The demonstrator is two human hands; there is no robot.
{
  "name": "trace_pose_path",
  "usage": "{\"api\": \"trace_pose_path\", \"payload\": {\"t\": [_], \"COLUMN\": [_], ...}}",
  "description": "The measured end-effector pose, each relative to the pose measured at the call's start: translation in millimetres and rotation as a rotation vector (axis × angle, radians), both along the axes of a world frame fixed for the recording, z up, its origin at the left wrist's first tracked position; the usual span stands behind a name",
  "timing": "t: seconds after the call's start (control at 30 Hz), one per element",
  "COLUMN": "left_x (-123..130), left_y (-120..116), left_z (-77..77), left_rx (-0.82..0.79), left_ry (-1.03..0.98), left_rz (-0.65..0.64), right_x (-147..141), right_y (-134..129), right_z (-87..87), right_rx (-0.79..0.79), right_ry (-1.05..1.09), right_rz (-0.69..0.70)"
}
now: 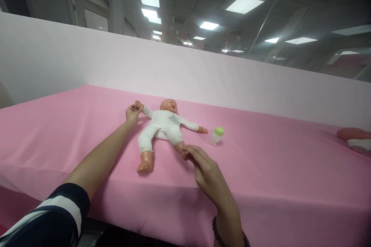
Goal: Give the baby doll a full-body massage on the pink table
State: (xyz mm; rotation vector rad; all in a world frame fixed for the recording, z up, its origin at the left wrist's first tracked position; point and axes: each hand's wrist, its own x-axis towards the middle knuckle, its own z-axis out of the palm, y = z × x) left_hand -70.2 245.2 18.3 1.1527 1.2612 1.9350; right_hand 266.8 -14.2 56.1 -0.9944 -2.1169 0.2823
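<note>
Left hand [132, 114]: fingers closed in a pinch on the doll's hand, at the side toward the bench's left end. Right hand [207, 170]: fingers held together, tips at the foot nearer the bottle, close to the bench's front edge; can't tell if they grip or just touch, thumb contact hidden. Doll [166, 121] is face up, left of the bench's middle, head toward rear edge, feet toward front edge, arms and legs spread, white suit [162, 120] on. Progress, as judged: doll laid out, a hand at each of two limbs, handling under way; neither limb let go yet. Bottle [216, 137] untouched, green lid on, just beside the doll's free hand. Further out: bench [275, 162] under pink cloth, white partition [188, 65] along its rear edge, part of a doll-like thing [352, 134] near the right end.
</note>
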Motion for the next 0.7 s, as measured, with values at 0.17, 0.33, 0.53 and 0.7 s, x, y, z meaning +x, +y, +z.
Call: {"api": "trace_pose_path", "payload": {"t": [0.17, 0.33, 0.53, 0.7], "left_x": [35.4, 49.4, 43.7, 37.5], "left_y": [-22.8, -37.7, -38.4, -26.8], "left_z": [9.1, 6.2, 6.6, 4.7], "left_rx": [0.246, 0.249, 0.248, 0.237], "left_ry": [0.241, 0.63, 0.717, 0.444], "left_rz": [-0.114, -0.244, -0.279, -0.147], "right_x": [-21.9, -46.9, -59.4, -38.6], "right_y": [38.0, 70.3, 81.2, 45.9], "right_z": [31.1, 31.5, 18.8, 17.0], "right_rx": [0.058, 0.059, 0.068, 0.043], "right_ry": [-0.012, 0.003, 0.078, 0.122], "right_rz": [-0.032, 0.025, 0.012, -0.008]}}
